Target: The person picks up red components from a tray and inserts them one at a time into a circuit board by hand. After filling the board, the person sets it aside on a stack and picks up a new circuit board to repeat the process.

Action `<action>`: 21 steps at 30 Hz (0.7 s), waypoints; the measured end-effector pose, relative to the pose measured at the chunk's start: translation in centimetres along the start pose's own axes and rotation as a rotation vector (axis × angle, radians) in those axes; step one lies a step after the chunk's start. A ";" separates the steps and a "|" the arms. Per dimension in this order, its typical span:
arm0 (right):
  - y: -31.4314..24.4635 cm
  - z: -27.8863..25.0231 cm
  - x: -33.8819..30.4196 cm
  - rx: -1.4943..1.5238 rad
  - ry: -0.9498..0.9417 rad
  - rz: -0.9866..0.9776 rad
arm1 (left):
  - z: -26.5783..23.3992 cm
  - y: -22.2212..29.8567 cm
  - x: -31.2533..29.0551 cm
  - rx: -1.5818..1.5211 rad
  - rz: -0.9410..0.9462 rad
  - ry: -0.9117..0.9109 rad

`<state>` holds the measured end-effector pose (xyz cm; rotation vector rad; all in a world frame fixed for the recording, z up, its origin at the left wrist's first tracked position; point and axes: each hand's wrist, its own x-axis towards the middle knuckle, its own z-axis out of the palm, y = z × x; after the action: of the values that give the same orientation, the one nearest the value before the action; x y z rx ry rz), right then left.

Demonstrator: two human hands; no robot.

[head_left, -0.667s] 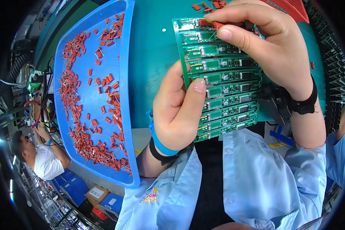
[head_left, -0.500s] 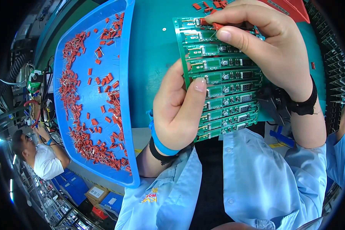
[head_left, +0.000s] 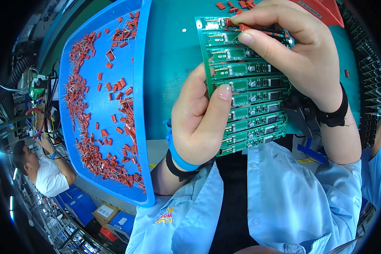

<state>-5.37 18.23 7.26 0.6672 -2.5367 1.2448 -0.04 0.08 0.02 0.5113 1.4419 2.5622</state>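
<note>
A green panel of circuit boards (head_left: 240,85), split into several strips with small displays and knobs, is tilted up in front of me. My left hand (head_left: 203,120) grips its left edge, thumb on the front face and fingers behind. At the top strip, my right hand (head_left: 298,46) pinches a red capacitor (head_left: 243,27) between thumb and forefinger. Another red capacitor (head_left: 229,22) sits on that strip just left of the fingertips. The right hand's other fingers are partly hidden behind the thumb and the panel.
To the left, a blue tray (head_left: 144,106) holds many loose red capacitors with wire leads. More capacitors (head_left: 241,5) lie at the far edge of the green mat (head_left: 167,63), beside a red bin (head_left: 326,10). A black clamp-like fixture (head_left: 300,112) stands right of the panel. Another person (head_left: 51,173) is at far left.
The panel and both hands have shifted very slightly to the right. The right hand keeps its pinch on the capacitor at the top strip.
</note>
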 end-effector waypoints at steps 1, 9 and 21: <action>0.6 0.2 0.0 -0.009 0.014 -0.059 | 0.0 0.0 0.0 0.002 -0.005 -0.002; -0.5 0.5 -0.1 0.008 0.018 0.053 | 0.0 0.2 -0.1 0.000 -0.028 0.009; -0.1 0.4 -0.5 -0.168 0.015 -0.140 | 0.0 0.1 -0.2 -0.002 -0.019 0.005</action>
<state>-4.92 18.01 6.90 0.7776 -2.4986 0.9745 0.11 0.01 0.06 0.4893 1.4389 2.5513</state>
